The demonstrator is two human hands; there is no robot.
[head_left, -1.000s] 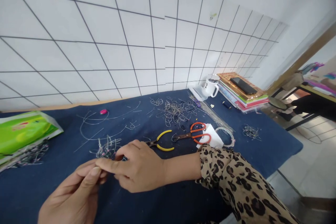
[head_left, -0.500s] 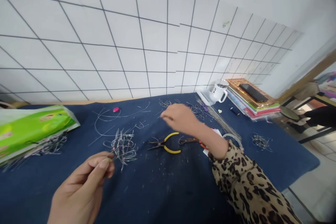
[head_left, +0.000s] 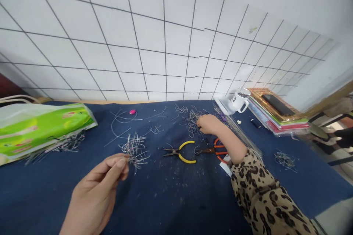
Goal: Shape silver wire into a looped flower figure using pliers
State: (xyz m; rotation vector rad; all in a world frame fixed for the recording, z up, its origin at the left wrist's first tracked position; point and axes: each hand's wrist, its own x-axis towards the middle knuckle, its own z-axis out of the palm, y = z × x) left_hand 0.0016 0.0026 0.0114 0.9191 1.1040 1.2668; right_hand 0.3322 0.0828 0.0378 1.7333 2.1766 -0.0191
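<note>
My left hand pinches the stem of a tangled bunch of thin bent wires between thumb and fingers. The wire ends splay out above the dark blue cloth, with tiny pinkish bits among them. My right hand is at the edge of a loose pile of curled wire pieces. Its fingers curl downward there, and what they hold, if anything, is hidden. Between the hands lie yellow-handled pliers, their handles spread. Orange-handled scissors rest beneath my right forearm, partly covered by it.
A green plastic packet lies left, with a wire bundle before it. Long straight wires stretch behind my right arm. Toward the back right are a white mug and stacked books bearing a phone. Another wire clump sits right.
My right hand has moved right and down to the wire pile. My left hand keeps its pinch on the wire bunch. The view has shifted slightly, and more of the scissors shows.
</note>
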